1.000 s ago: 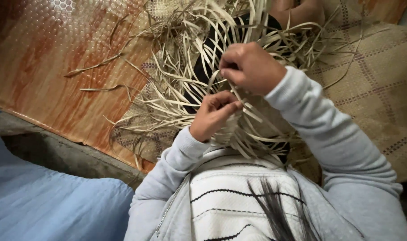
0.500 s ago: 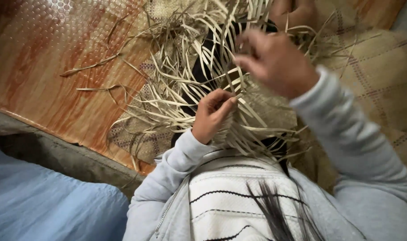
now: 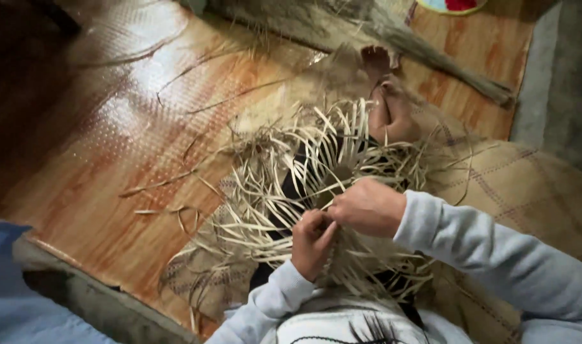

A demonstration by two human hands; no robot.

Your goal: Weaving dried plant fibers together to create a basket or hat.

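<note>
A half-woven piece of pale straw strips lies in my lap, its loose ends fanning out on all sides. My left hand is closed on strips at the near edge of the weave. My right hand sits just to its right, touching it, with fingers pinched on strips too. Both sleeves are light grey. My bare foot sticks out beyond the straw.
A woven checked mat lies under me on the right. Glossy orange patterned flooring spreads to the left with stray strips on it. A bundle of straw lies at the top. Blue cloth is at the lower left.
The view tilted up, showing more floor and my foot. My right hand came back down from its raised position and now rests against my left hand on the strips.
</note>
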